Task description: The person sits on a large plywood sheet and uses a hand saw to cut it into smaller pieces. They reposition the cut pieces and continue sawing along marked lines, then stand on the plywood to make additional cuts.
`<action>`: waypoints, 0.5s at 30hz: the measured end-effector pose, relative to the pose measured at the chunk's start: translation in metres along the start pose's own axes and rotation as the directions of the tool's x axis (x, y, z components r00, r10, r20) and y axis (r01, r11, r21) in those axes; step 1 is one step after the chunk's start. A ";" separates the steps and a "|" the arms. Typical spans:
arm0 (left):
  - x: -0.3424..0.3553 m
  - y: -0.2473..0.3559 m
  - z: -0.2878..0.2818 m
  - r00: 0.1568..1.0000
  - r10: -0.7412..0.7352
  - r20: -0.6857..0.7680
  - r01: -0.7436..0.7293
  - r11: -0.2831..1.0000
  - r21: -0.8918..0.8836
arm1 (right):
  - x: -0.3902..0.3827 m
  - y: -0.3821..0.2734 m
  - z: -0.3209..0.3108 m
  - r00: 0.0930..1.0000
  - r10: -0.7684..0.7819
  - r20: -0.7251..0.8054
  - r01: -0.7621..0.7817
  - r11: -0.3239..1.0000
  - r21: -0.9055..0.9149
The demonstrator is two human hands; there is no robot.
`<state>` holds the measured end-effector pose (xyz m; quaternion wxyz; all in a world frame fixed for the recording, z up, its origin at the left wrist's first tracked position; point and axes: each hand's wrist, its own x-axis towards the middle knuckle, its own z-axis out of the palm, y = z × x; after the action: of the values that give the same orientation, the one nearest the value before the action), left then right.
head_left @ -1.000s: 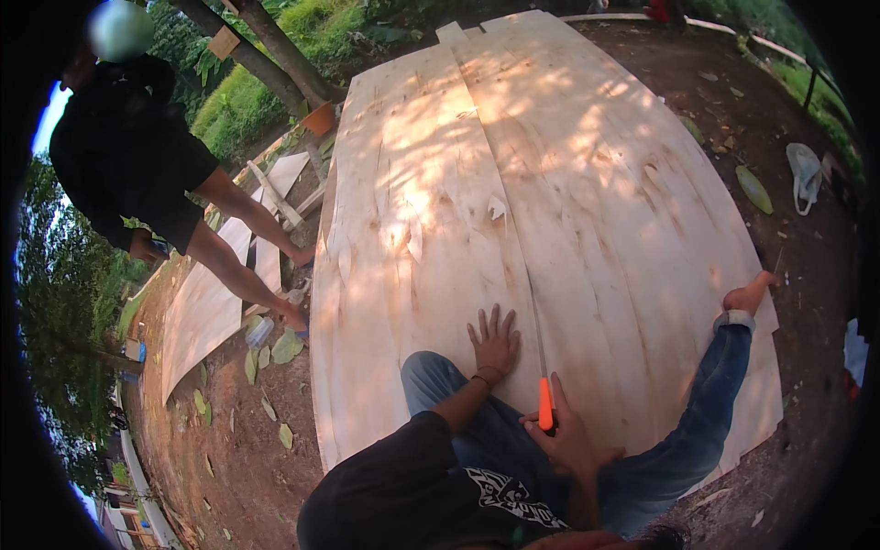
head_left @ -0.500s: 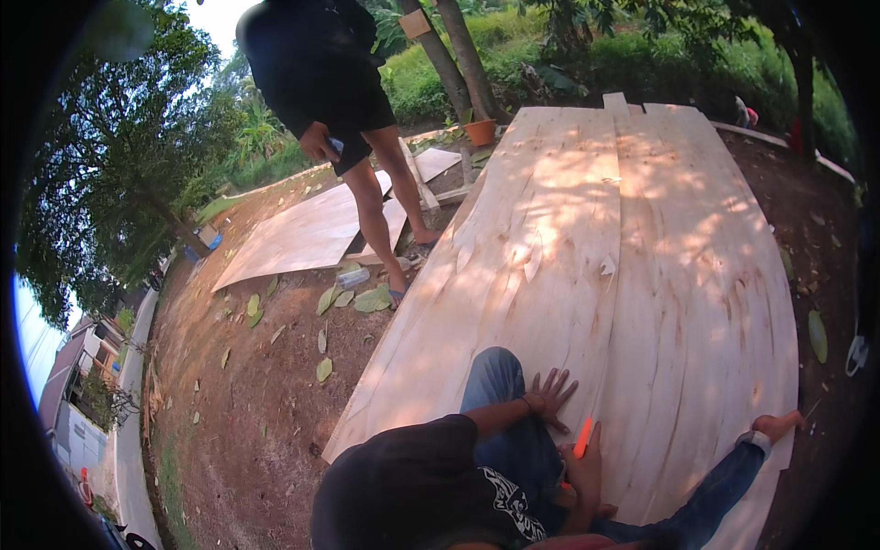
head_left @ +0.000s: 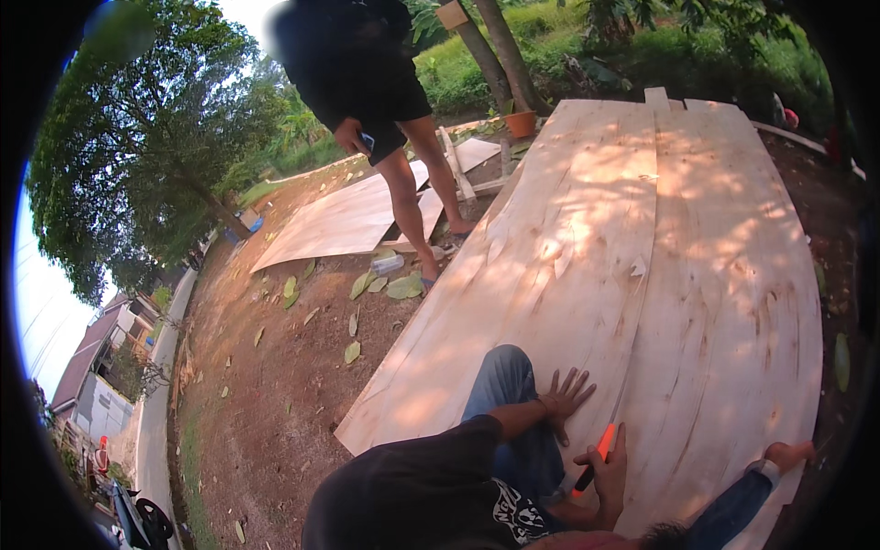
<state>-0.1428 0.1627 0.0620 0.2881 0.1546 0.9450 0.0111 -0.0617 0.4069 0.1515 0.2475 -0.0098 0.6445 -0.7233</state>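
Observation:
My left hand (head_left: 567, 398) lies flat with fingers spread on a large, pale plywood sheet (head_left: 733, 312), beside my bent knee. To its right, my right hand (head_left: 609, 475) is closed around an orange-and-black utility knife (head_left: 605, 442). The knife is close to a long straight edge running lengthwise along the sheet; whether its blade touches the wood cannot be made out. That edge belongs to a long wooden strip (head_left: 656, 97), whose far end juts past the sheet.
Another person (head_left: 403, 174) stands left of the sheet, holding a phone (head_left: 367, 142). Behind them, more thin boards (head_left: 335, 225) lie on the soil. A terracotta pot (head_left: 521, 124) stands beside tree trunks at the far edge. My bare foot (head_left: 788, 455) rests at the right edge.
The view has swung left, so the scene sits further right. My right hand has turned, showing more of the knife. My left hand stays flat on the plywood.

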 end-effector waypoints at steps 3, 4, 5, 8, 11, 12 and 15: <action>0.000 -0.003 0.004 1.000 0.003 -0.006 -0.003 1.000 -0.005 | 0.010 0.004 -0.009 0.993 0.035 0.114 -0.031 0.999 -0.035; 0.001 -0.002 0.007 1.000 0.002 -0.008 -0.002 1.000 -0.007 | 0.013 0.006 -0.009 0.988 0.042 0.146 -0.034 0.998 -0.059; 0.001 -0.003 0.010 1.000 0.001 -0.009 -0.001 1.000 -0.011 | 0.016 0.008 -0.009 0.986 0.049 0.160 -0.044 0.998 -0.038; 0.002 -0.007 0.015 0.999 0.006 -0.049 -0.007 0.999 -0.033 | 0.021 0.011 -0.005 0.976 0.076 0.203 -0.077 0.997 -0.004; 0.001 -0.012 0.020 0.999 -0.005 -0.051 0.003 0.999 -0.034 | 0.022 0.031 0.000 0.972 0.105 0.210 -0.106 0.994 -0.007; 0.015 -0.007 0.007 0.996 0.026 -0.083 -0.028 1.000 -0.012 | 0.024 0.028 -0.004 0.981 0.104 0.164 -0.103 0.995 -0.018; 0.006 -0.009 0.012 0.994 0.036 -0.106 -0.041 0.998 -0.044 | 0.015 0.040 0.001 0.984 0.161 0.079 -0.150 0.980 -0.128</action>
<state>-0.1437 0.1549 0.0481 0.2410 0.1654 0.9552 0.0467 -0.0609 0.3987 0.1098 0.3306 -0.0067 0.6745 -0.6601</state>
